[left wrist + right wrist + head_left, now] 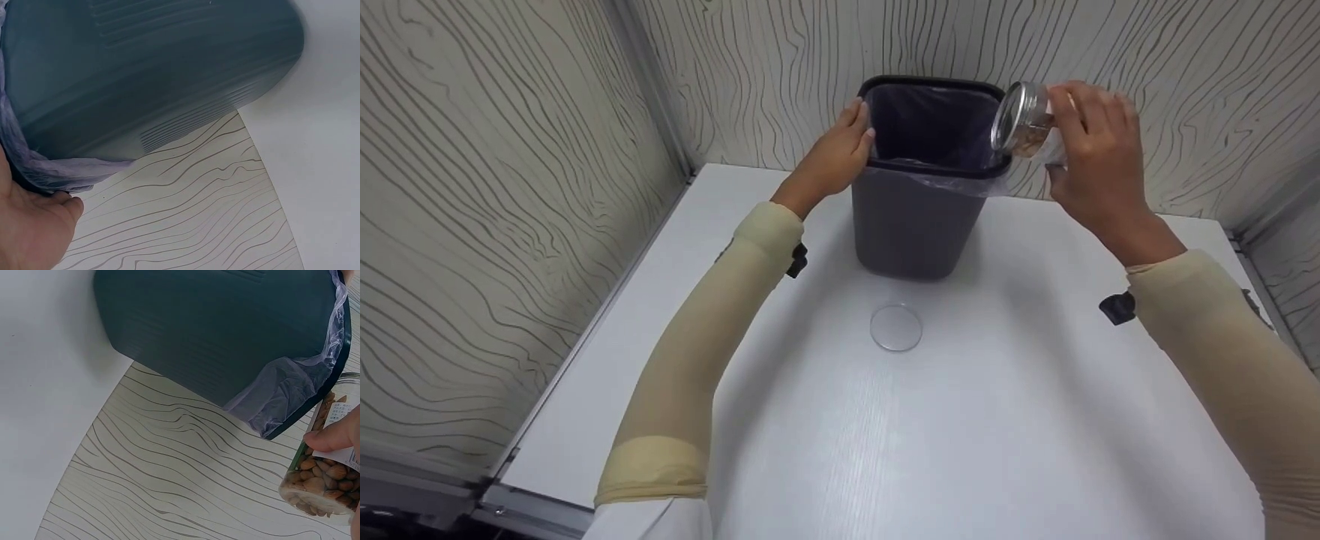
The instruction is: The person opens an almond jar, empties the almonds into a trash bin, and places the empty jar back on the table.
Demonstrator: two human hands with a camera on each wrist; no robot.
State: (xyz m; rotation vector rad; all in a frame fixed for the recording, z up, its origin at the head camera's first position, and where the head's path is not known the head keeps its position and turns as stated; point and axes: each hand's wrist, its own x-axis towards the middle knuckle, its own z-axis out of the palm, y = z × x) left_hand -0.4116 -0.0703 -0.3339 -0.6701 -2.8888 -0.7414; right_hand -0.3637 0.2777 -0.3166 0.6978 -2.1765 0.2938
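Note:
A dark grey trash bin (pixel 915 225) stands upright at the back of the table, lined with a thin translucent plastic bag (pixel 281 391). My left hand (pixel 840 154) grips its rim on the left side, and the fingers (pixel 67 205) show at the bag's edge in the left wrist view. In my right hand (pixel 1102 154) is a clear jar of almonds (pixel 332 478) with a white label. The jar lies tilted on its side, its silver-rimmed end at the bin's right rim. Whether that end is uncovered is hard to tell. The bin's inside looks dark.
A clear round lid (pixel 896 328) lies flat on the white table (pixel 847 435) in front of the bin. Wood-grain patterned panels (pixel 780 67) rise behind and at both sides, close to the bin's back.

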